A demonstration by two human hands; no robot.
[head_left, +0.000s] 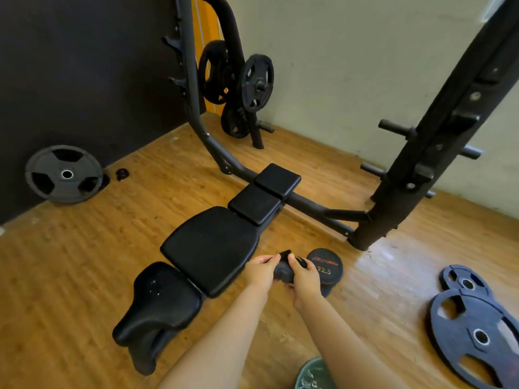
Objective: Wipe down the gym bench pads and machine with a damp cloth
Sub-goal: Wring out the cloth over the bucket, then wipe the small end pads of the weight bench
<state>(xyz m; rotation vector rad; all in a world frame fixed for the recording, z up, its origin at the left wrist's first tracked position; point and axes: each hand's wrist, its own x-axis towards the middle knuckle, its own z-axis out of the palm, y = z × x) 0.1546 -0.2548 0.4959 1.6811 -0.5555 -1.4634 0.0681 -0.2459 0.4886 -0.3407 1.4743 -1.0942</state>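
Note:
A black bench lies across the middle of the wooden floor, with a large back pad (210,248), a seat pad (160,301) nearest me and two small pads (255,206) toward the machine frame (438,136). Just right of the back pad, my left hand (261,269) and my right hand (304,276) both grip a dark bunched cloth (283,269) with a yellow mark. The hands are close together, above the floor beside the bench.
A dumbbell marked 22.5 (325,266) lies right behind my hands. Weight plates lie on the floor at right (474,335) and lean on the dark wall at left (64,174). More plates hang on a rack (257,82) at the back. A green bucket (314,374) sits at the bottom edge.

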